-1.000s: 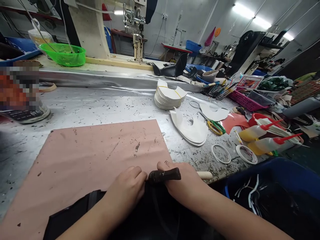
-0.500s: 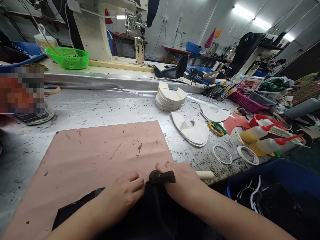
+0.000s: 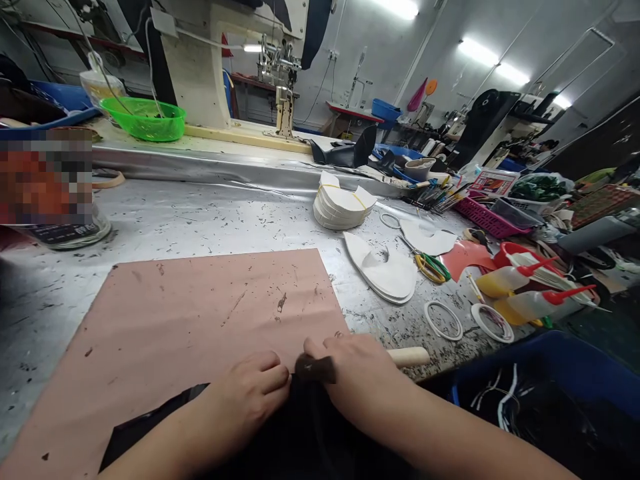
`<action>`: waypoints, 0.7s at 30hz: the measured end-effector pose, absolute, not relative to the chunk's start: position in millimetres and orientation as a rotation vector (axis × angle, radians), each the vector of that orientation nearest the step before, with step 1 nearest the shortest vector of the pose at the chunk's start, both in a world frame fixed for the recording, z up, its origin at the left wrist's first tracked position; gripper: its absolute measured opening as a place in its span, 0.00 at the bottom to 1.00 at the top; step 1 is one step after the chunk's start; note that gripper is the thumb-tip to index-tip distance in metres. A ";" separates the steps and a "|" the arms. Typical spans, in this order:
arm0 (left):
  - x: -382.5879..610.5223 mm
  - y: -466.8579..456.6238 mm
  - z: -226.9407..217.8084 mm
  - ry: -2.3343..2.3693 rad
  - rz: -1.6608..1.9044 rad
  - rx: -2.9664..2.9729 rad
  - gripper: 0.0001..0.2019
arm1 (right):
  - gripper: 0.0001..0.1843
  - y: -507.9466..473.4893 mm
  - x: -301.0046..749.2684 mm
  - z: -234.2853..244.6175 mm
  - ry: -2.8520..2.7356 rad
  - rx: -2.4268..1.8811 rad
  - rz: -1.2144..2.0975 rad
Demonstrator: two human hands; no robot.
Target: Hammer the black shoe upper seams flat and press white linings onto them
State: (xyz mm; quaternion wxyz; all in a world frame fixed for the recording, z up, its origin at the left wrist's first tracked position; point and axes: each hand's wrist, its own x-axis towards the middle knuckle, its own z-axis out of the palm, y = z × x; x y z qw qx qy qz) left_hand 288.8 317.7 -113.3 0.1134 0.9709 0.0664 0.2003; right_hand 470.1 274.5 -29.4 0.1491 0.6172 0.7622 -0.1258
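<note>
A hammer with a dark head (image 3: 314,369) and a pale wooden handle is gripped in my right hand (image 3: 363,377). Its handle end pokes out to the right of the hand, and its head is low over the edge of a piece of black sheet material (image 3: 145,420). My left hand (image 3: 255,387) has its fingers closed at that edge, just left of the hammer head. Beneath lies a pinkish-brown mat (image 3: 190,307). Much of the black piece is hidden under my hands and blends with the darkness below.
White cut pieces (image 3: 387,273) and a banded white stack (image 3: 343,203) lie beyond the mat. Scissors (image 3: 430,267), tape rolls (image 3: 443,321) and red-tipped bottles (image 3: 530,303) stand at right. A blue bin (image 3: 590,373) is at lower right; a sewing machine (image 3: 200,80) rises behind.
The hammer head has shifted slightly left and tilted, with my right hand moving along. My left hand stays nearly in place. The camera view has tipped up a little.
</note>
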 end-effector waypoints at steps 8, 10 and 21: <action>287.4 320.1 -119.6 0.176 0.610 2.763 0.13 | 0.10 280.2 467.4 -26.1 2.209 1.758 -0.420; 286.8 319.9 -118.8 0.194 0.628 2.757 0.13 | 0.10 280.7 467.3 -25.2 2.210 1.689 -0.443; 282.4 314.8 -109.1 0.342 0.525 2.723 0.12 | 0.10 278.2 464.2 -34.9 2.228 1.816 -0.376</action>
